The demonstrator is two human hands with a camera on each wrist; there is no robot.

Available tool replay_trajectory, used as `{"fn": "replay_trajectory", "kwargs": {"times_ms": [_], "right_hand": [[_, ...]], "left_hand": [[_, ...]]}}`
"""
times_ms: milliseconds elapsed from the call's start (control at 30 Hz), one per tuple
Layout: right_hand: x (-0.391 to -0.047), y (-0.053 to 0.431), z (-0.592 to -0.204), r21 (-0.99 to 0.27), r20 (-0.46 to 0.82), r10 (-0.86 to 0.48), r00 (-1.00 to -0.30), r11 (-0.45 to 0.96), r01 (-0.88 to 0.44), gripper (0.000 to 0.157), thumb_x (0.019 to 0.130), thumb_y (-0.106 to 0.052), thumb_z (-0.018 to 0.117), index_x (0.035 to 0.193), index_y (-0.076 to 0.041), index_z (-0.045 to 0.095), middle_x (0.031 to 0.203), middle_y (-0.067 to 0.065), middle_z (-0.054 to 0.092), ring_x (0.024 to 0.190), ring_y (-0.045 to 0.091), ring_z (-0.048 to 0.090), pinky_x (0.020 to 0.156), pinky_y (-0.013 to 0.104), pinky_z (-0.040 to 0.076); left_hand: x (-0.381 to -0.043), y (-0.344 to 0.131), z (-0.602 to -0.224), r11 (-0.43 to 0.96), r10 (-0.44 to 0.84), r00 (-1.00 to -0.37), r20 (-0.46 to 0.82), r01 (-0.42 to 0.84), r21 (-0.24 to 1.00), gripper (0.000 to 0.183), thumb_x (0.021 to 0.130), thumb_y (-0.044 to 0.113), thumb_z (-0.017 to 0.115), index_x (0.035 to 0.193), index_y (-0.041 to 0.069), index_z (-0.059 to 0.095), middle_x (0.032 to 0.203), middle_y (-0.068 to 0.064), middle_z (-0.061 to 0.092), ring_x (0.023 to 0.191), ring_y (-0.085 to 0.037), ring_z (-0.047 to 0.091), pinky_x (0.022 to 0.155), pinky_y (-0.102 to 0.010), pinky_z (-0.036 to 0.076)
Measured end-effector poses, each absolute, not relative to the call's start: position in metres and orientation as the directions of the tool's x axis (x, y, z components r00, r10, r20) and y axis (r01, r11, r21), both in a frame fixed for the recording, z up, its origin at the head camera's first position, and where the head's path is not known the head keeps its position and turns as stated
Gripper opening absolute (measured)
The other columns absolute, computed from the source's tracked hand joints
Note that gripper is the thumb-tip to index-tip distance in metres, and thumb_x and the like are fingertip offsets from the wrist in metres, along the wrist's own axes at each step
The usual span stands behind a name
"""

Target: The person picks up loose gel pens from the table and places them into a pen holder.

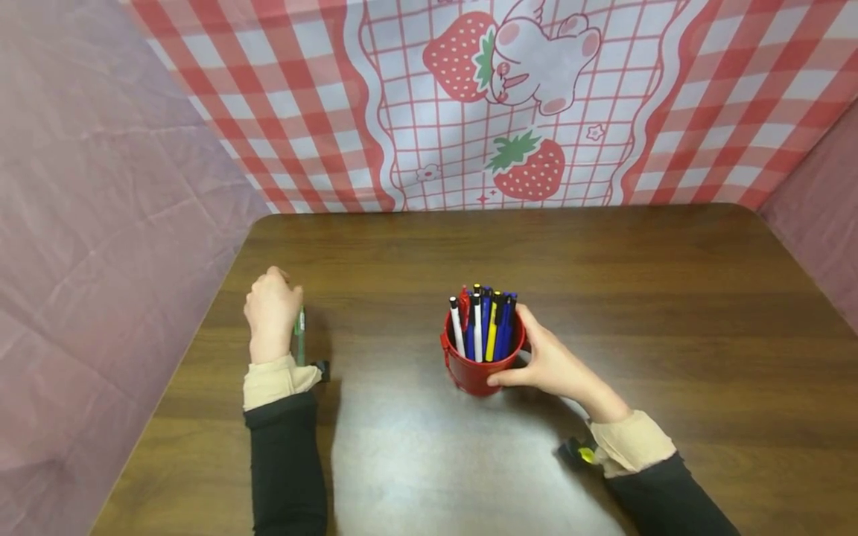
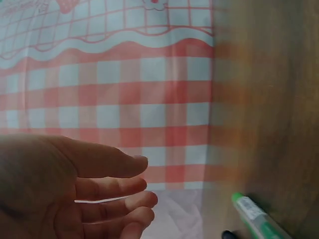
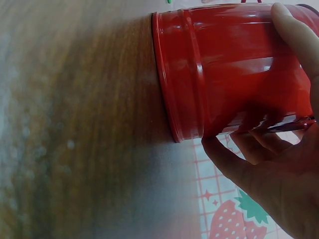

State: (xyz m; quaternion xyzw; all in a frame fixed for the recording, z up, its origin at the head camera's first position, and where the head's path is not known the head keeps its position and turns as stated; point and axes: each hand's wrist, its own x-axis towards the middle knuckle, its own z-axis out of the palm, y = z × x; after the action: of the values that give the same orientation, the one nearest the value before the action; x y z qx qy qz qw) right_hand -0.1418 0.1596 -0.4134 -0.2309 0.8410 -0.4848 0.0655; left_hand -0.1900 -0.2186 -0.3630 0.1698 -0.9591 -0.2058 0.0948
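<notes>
A small red metal bucket (image 1: 477, 378) stands upright near the middle of the table, filled with several pens (image 1: 492, 327) in white, blue, yellow and red. My right hand (image 1: 559, 365) holds it from the right side, thumb in front and fingers round the back; in the right wrist view the bucket's wall (image 3: 239, 69) lies against the hand. At the left, my left hand (image 1: 273, 305) is above the table with loosely bent fingers and nothing between them. A green pen (image 2: 254, 216) lies on the table beside it, apart from the fingers in the left wrist view.
The brown wooden table (image 1: 415, 260) ends at a red and white checked cloth (image 1: 308, 104) with strawberry prints. Pinkish cloth (image 1: 121, 246) hangs along the left side. A dark rounded tip (image 2: 228, 234) shows at the bottom of the left wrist view, mostly cut off.
</notes>
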Motion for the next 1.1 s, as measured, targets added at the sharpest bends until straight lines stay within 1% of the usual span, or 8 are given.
{"fn": "replay_trajectory", "kwargs": {"times_ms": [167,300,367,433,600,700,933,1100], "right_hand": [[-0.142,0.16,-0.413,-0.844,0.12,-0.456,-0.882,0.421,-0.332,0.094,0.059,-0.034,0.084,0.132,-0.017,0.028,0.124,0.007,0.05,0.106,0.02,0.053,0.092,0.044,0.044],[-0.142,0.161,-0.413,-0.836,0.123,-0.451,-0.884,0.432,-0.337,0.094,0.059,-0.034,0.085,0.132,-0.017,0.029,0.123,0.007,0.05,0.105,0.02,0.053,0.093,0.045,0.043],[-0.142,0.161,-0.413,-0.832,0.126,-0.449,-0.885,0.438,-0.341,0.094,0.059,-0.034,0.084,0.132,-0.016,0.029,0.123,0.007,0.051,0.105,0.02,0.053,0.093,0.045,0.042],[-0.142,0.161,-0.413,-0.83,0.128,-0.448,-0.885,0.439,-0.343,0.094,0.059,-0.034,0.085,0.132,-0.016,0.029,0.122,0.007,0.051,0.104,0.02,0.054,0.093,0.045,0.042],[-0.141,0.161,-0.414,-0.835,0.131,-0.446,-0.885,0.432,-0.341,0.094,0.057,-0.034,0.085,0.132,-0.017,0.03,0.121,0.005,0.052,0.102,0.017,0.054,0.092,0.043,0.043],[-0.141,0.161,-0.414,-0.836,0.134,-0.446,-0.885,0.429,-0.343,0.094,0.057,-0.034,0.085,0.132,-0.017,0.03,0.12,0.005,0.052,0.101,0.017,0.055,0.092,0.043,0.043],[-0.142,0.161,-0.414,-0.834,0.141,-0.454,-0.88,0.424,-0.353,0.093,0.059,-0.033,0.084,0.132,-0.015,0.03,0.121,0.008,0.052,0.102,0.019,0.055,0.091,0.043,0.043],[-0.141,0.16,-0.413,-0.837,0.143,-0.453,-0.88,0.419,-0.352,0.093,0.058,-0.033,0.085,0.131,-0.015,0.03,0.121,0.007,0.052,0.102,0.018,0.055,0.091,0.043,0.044]], "left_hand": [[-0.19,-0.222,-0.369,0.878,-0.337,-0.941,0.034,-0.3,0.373,0.032,0.079,0.015,0.052,0.101,-0.008,0.054,0.103,-0.033,0.058,0.09,-0.051,0.055,0.071,-0.056,0.046],[-0.191,-0.225,-0.371,0.889,-0.307,-0.945,-0.113,-0.327,0.321,0.038,0.079,0.018,0.056,0.101,-0.013,0.052,0.103,-0.037,0.055,0.092,-0.052,0.054,0.071,-0.055,0.047],[-0.193,-0.225,-0.373,0.892,-0.286,-0.94,-0.185,-0.332,0.307,0.041,0.08,0.019,0.058,0.104,-0.013,0.051,0.105,-0.037,0.055,0.095,-0.052,0.054,0.073,-0.054,0.047],[-0.193,-0.225,-0.375,0.896,-0.272,-0.935,-0.226,-0.332,0.294,0.041,0.08,0.02,0.059,0.103,-0.013,0.053,0.107,-0.037,0.054,0.097,-0.052,0.053,0.075,-0.054,0.047],[-0.193,-0.225,-0.379,0.908,-0.261,-0.932,-0.25,-0.325,0.265,0.034,0.077,0.018,0.06,0.096,-0.01,0.059,0.11,-0.037,0.053,0.1,-0.051,0.051,0.076,-0.054,0.046],[-0.195,-0.226,-0.382,0.909,-0.263,-0.932,-0.251,-0.326,0.259,0.034,0.076,0.017,0.059,0.097,-0.01,0.058,0.11,-0.037,0.053,0.1,-0.051,0.052,0.076,-0.054,0.046],[-0.196,-0.225,-0.385,0.902,-0.282,-0.923,-0.26,-0.348,0.257,0.027,0.077,0.012,0.054,0.093,-0.01,0.057,0.103,-0.035,0.056,0.094,-0.047,0.055,0.073,-0.051,0.048],[-0.196,-0.225,-0.386,0.9,-0.285,-0.922,-0.262,-0.352,0.259,0.025,0.078,0.011,0.051,0.091,-0.01,0.057,0.1,-0.033,0.057,0.092,-0.045,0.056,0.071,-0.049,0.048]]}}
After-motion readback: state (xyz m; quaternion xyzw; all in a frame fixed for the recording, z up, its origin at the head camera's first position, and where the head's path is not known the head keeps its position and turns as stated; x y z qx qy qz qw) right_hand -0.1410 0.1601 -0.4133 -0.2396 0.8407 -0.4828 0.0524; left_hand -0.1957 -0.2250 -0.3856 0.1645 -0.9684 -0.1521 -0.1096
